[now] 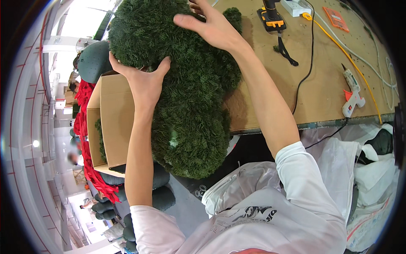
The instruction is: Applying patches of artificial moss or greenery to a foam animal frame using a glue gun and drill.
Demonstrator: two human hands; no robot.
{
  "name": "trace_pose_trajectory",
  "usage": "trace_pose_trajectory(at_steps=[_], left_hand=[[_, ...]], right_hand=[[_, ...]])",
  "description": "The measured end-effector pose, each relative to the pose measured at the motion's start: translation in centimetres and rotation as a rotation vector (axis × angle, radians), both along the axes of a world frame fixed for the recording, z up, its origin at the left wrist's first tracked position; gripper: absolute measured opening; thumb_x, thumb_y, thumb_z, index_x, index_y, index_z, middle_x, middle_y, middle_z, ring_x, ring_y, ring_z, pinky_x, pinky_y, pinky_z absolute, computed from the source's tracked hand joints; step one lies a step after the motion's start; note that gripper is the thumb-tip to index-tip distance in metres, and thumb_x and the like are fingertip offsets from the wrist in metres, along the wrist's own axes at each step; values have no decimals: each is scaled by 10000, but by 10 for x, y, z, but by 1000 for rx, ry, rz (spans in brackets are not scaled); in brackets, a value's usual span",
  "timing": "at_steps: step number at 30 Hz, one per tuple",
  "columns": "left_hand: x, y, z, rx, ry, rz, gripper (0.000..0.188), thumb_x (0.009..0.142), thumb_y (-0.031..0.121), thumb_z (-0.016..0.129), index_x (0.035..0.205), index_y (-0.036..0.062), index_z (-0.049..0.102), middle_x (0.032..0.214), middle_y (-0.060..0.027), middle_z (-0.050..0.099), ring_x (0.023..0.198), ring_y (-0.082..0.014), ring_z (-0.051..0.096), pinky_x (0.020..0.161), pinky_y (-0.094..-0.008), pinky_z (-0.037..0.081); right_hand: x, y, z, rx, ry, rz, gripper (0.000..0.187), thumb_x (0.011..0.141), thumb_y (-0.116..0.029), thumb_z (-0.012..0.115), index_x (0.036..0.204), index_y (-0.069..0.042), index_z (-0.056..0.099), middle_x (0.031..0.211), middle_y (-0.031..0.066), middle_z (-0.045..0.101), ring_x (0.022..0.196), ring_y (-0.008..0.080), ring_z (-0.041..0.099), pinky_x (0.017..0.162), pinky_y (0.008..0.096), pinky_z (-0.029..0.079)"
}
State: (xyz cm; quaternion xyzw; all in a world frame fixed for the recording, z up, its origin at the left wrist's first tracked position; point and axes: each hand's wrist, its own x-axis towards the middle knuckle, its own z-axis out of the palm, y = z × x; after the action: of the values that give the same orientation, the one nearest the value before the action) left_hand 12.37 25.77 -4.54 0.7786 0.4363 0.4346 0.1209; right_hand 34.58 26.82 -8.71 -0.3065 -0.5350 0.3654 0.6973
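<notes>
The bulky green foliage form (186,84) hangs lengthwise off the bench (321,84) edge, left hand (144,82) cupping its near-left flank open-fingered, right hand (209,25) spread flat on top

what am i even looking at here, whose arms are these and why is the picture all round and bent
There is no machine here. The one picture comes from a wide fisheye camera worn on a person's head, looking down at their own arms, so straight edges curve near the rim. The left hand and the right hand both press flat on a big shaggy green shape, like a figure covered in artificial foliage, which hangs over the edge of a brown workbench. Neither hand closes around anything. On the bench lie a white glue gun, a black and orange power tool, a white power strip and some cables. An open cardboard box sits to the left.
</notes>
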Motion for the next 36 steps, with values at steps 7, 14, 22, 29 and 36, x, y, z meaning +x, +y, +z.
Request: trace_pose_trajectory(at_steps=[7, 14, 22, 29, 36], left_hand=[[-7, -5, 15, -111, -60, -61, 1258, 799, 122, 902, 1591, -46, -60, 1574, -257, 282, 1409, -328, 405, 1208, -461, 331], [9, -4, 84, 252, 366, 74, 1127, 851, 361, 882, 1611, -22, 143, 1637, -292, 230, 1525, -428, 281, 1227, -535, 267], [44, 55, 142, -90, 305, -12, 539, 1062, 416, 576, 1417, 11, 593, 1381, -155, 625, 1312, -259, 546, 1140, -383, 392], [16, 133, 115, -101, -76, 136, 622, 1089, 483, 465, 1465, -4, 551, 1479, -141, 569, 1349, -259, 522, 1152, -387, 385], [31, 82, 123, -311, 118, -200, 651, 1092, 505, 444, 1485, -7, 528, 1487, -164, 560, 1377, -258, 512, 1179, -388, 373]], right_hand=[[8, 3, -5, 34, -119, 4, 917, 893, -389, 814, 1552, 57, 360, 1505, 248, 510, 1392, 338, 500, 1167, 439, 392], [9, -2, -3, -54, -126, -1, 825, 875, -251, 779, 1520, 76, 382, 1450, 253, 548, 1346, 330, 530, 1139, 399, 413], [13, -6, 24, -240, -115, 138, 765, 868, -215, 701, 1490, 98, 384, 1401, 258, 569, 1284, 326, 562, 1099, 394, 447], [6, -1, 25, -207, -125, 179, 779, 861, -211, 691, 1497, 111, 378, 1401, 251, 568, 1254, 320, 580, 1072, 391, 467], [13, -15, 37, -313, -109, 150, 791, 862, -185, 695, 1518, 100, 358, 1404, 251, 563, 1244, 312, 586, 1049, 387, 485]])
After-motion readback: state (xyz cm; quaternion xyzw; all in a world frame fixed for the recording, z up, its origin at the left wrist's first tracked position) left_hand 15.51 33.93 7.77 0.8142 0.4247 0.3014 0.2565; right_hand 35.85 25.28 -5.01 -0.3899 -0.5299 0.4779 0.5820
